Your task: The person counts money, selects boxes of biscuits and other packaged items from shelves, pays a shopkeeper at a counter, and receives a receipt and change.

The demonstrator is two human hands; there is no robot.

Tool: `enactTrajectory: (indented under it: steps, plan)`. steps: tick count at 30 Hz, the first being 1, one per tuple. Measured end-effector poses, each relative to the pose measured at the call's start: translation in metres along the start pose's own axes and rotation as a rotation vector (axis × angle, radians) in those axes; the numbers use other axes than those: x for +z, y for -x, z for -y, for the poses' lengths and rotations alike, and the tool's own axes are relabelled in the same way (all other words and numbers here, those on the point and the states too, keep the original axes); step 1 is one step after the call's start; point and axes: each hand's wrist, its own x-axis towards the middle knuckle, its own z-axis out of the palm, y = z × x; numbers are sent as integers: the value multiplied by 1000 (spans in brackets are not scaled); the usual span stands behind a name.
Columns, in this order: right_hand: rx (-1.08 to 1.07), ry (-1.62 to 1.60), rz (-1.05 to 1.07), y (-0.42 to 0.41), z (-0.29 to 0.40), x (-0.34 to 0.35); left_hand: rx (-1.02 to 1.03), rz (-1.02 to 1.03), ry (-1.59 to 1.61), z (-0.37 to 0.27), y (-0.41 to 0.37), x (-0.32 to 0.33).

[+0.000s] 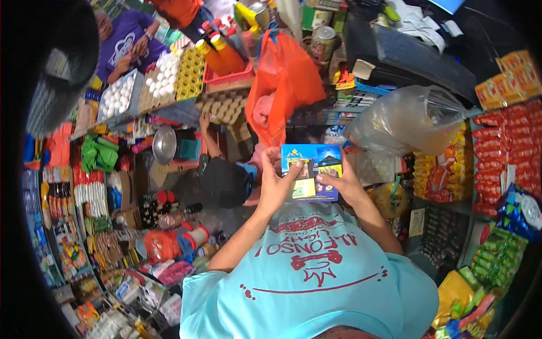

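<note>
Both of my hands hold a flat blue printed carton (311, 151) in front of my chest, with smaller packs resting on its face. My left hand (277, 180) grips the carton's left side, its thumb on a pack with a yellow lower part (303, 188). My right hand (345, 182) grips the right side, its thumb by a dark blue and yellow pack (329, 161). The packs look like cigarette packs. Just beyond the carton hangs an orange plastic bag (288, 80) with something pink inside. The fingers behind the carton are hidden.
A person in a black cap (224, 182) bends low at my left, an arm reaching under the counter. Another in a purple shirt (127, 34) stands beyond egg trays (184, 78). A clear plastic bag (406, 118) hangs at right. Shelves of packets (508, 152) surround me.
</note>
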Motion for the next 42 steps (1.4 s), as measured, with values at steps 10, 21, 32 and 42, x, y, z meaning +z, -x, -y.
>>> enactTrajectory:
  steps: [10,21,32,42]
  plan:
    - [65,470,251,-41,-19,50,-174,-201,61,12,41,-56]
    - [341,734,582,-80,-65,187,-377,131,435,28,94,-241]
    - [862,37,727,-87,-155,249,-387,461,264,24,114,-428]
    - [919,-434,1201,-172,-204,481,-196,-567,279,-25,143,-634]
